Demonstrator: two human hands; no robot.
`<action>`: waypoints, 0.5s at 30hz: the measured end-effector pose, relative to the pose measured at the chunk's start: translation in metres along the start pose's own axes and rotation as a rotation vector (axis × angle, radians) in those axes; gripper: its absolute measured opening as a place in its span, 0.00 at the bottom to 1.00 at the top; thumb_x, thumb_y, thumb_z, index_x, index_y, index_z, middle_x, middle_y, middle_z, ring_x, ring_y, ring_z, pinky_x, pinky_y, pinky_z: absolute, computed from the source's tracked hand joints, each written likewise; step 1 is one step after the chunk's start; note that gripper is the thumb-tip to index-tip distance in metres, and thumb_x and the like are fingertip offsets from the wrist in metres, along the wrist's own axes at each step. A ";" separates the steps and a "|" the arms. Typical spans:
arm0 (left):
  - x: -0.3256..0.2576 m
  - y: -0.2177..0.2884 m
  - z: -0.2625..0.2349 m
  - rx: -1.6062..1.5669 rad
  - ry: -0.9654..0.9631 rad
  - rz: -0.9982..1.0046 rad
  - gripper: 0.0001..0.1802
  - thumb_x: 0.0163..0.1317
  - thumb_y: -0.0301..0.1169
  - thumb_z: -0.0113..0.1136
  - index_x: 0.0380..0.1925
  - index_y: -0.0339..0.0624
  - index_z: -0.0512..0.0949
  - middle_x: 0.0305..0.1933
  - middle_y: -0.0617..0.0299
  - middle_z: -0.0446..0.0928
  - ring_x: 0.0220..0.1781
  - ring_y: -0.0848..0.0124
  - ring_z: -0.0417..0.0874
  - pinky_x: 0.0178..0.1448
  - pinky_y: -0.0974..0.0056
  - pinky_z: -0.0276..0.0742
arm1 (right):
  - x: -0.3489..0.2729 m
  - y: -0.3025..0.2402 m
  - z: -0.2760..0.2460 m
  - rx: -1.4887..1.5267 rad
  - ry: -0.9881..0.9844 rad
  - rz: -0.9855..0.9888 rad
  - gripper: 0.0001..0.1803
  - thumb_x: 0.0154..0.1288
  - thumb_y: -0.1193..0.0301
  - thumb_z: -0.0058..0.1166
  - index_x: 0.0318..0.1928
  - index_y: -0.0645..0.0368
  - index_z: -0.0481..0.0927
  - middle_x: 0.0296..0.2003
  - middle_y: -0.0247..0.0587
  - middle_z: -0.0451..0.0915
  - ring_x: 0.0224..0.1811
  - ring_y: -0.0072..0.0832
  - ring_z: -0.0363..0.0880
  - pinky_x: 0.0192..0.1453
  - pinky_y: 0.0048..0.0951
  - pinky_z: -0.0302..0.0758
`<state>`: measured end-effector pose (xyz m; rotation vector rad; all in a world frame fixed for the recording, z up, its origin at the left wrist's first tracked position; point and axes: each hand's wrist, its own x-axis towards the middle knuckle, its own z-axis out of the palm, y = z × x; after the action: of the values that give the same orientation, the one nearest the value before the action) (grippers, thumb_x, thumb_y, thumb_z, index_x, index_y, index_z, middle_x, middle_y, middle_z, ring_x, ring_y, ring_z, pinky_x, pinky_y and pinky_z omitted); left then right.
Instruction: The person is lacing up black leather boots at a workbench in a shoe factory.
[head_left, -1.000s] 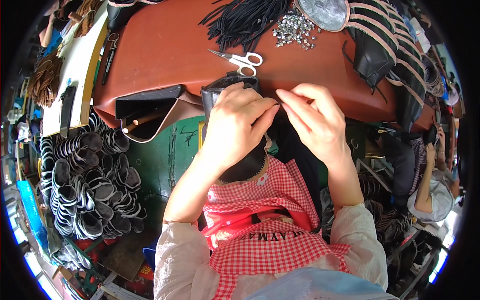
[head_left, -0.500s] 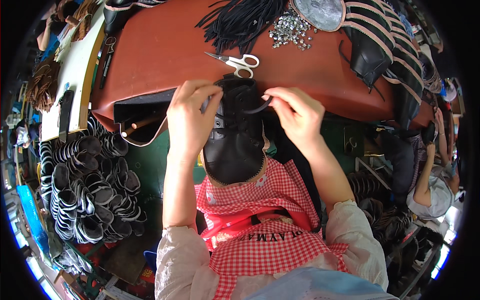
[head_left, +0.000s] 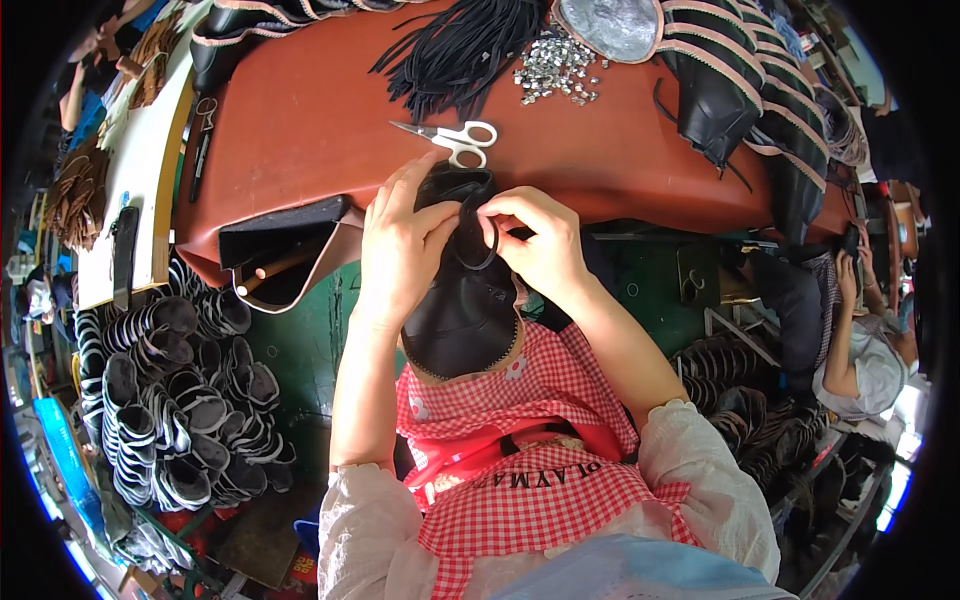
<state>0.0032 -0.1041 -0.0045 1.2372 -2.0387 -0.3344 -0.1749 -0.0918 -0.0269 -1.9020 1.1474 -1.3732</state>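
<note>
Red-brown desk point(head_left: 300, 120) with white-handled scissors point(head_left: 455, 138) — left hand point(head_left: 400, 250) gripping black shoe upper point(head_left: 465, 310), right hand point(head_left: 540, 245) fingers pinching its thin black strap point(head_left: 478, 240).

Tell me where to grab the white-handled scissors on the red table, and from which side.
Take the scissors by the white finger loops at their right end, coming from the near edge just beyond the left hand. They lie flat, blades shut and pointing left, with bare red table around them.
</note>
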 end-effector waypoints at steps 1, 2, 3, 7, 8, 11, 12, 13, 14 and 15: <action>0.001 0.001 0.000 -0.008 -0.018 -0.003 0.08 0.50 0.26 0.66 0.32 0.40 0.84 0.60 0.58 0.73 0.62 0.58 0.72 0.62 0.56 0.68 | -0.001 0.000 -0.001 -0.006 0.002 -0.004 0.13 0.47 0.86 0.61 0.36 0.63 0.78 0.32 0.41 0.79 0.32 0.31 0.81 0.36 0.26 0.82; 0.003 0.003 0.001 -0.017 -0.019 0.009 0.08 0.50 0.26 0.66 0.32 0.40 0.84 0.60 0.58 0.73 0.62 0.58 0.72 0.62 0.56 0.68 | 0.000 0.000 -0.001 -0.023 0.015 -0.010 0.13 0.47 0.86 0.61 0.36 0.62 0.79 0.31 0.42 0.79 0.32 0.34 0.81 0.35 0.28 0.82; 0.006 0.004 0.003 -0.009 -0.038 0.019 0.08 0.50 0.26 0.66 0.33 0.40 0.84 0.60 0.58 0.73 0.61 0.57 0.72 0.62 0.56 0.68 | 0.000 0.001 -0.003 -0.046 0.021 -0.011 0.13 0.47 0.85 0.61 0.35 0.62 0.79 0.31 0.41 0.79 0.32 0.35 0.81 0.35 0.30 0.81; 0.012 0.000 0.003 -0.001 -0.090 0.060 0.10 0.47 0.24 0.65 0.33 0.38 0.83 0.59 0.54 0.73 0.61 0.54 0.72 0.62 0.55 0.67 | 0.005 0.000 -0.003 -0.141 0.091 -0.066 0.10 0.45 0.83 0.61 0.31 0.58 0.79 0.29 0.42 0.79 0.33 0.42 0.79 0.38 0.38 0.77; 0.012 -0.002 0.003 -0.016 -0.096 0.072 0.10 0.47 0.23 0.65 0.33 0.38 0.83 0.59 0.53 0.73 0.61 0.53 0.72 0.62 0.55 0.67 | 0.008 -0.001 -0.001 -0.126 0.111 -0.126 0.10 0.45 0.82 0.60 0.30 0.57 0.80 0.29 0.41 0.79 0.33 0.42 0.79 0.38 0.39 0.77; 0.010 -0.003 -0.001 -0.009 -0.126 0.075 0.09 0.48 0.21 0.63 0.32 0.36 0.81 0.59 0.53 0.73 0.61 0.53 0.72 0.62 0.53 0.67 | 0.003 0.005 0.005 -0.096 0.087 -0.107 0.07 0.45 0.81 0.57 0.28 0.58 0.78 0.28 0.42 0.77 0.33 0.43 0.77 0.38 0.40 0.75; 0.008 -0.003 -0.001 -0.008 -0.127 0.069 0.08 0.48 0.21 0.63 0.31 0.36 0.81 0.58 0.53 0.74 0.61 0.53 0.72 0.63 0.53 0.67 | 0.003 0.004 0.005 -0.102 0.077 -0.113 0.07 0.45 0.81 0.57 0.28 0.59 0.78 0.27 0.42 0.76 0.33 0.43 0.77 0.37 0.41 0.75; 0.008 0.001 -0.002 -0.026 -0.124 0.070 0.07 0.48 0.20 0.62 0.30 0.36 0.80 0.58 0.53 0.73 0.61 0.53 0.72 0.63 0.52 0.67 | 0.002 0.004 0.004 -0.113 0.058 -0.101 0.07 0.46 0.80 0.57 0.29 0.59 0.77 0.27 0.42 0.76 0.33 0.43 0.77 0.37 0.41 0.75; 0.008 0.004 -0.002 -0.037 -0.121 0.067 0.06 0.49 0.20 0.61 0.29 0.36 0.79 0.58 0.53 0.73 0.62 0.53 0.72 0.63 0.52 0.67 | 0.002 0.003 0.002 -0.116 0.038 -0.088 0.07 0.47 0.80 0.58 0.30 0.59 0.77 0.28 0.42 0.76 0.33 0.43 0.77 0.37 0.42 0.74; 0.008 0.005 0.000 -0.037 -0.100 0.091 0.04 0.48 0.20 0.61 0.27 0.36 0.79 0.58 0.53 0.74 0.62 0.53 0.71 0.63 0.52 0.67 | 0.000 0.002 -0.002 -0.145 0.023 -0.075 0.08 0.47 0.81 0.58 0.31 0.60 0.77 0.28 0.41 0.76 0.32 0.42 0.77 0.35 0.40 0.74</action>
<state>-0.0020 -0.1085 0.0020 1.1217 -2.1559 -0.3964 -0.1778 -0.0930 -0.0280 -2.0542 1.2287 -1.3882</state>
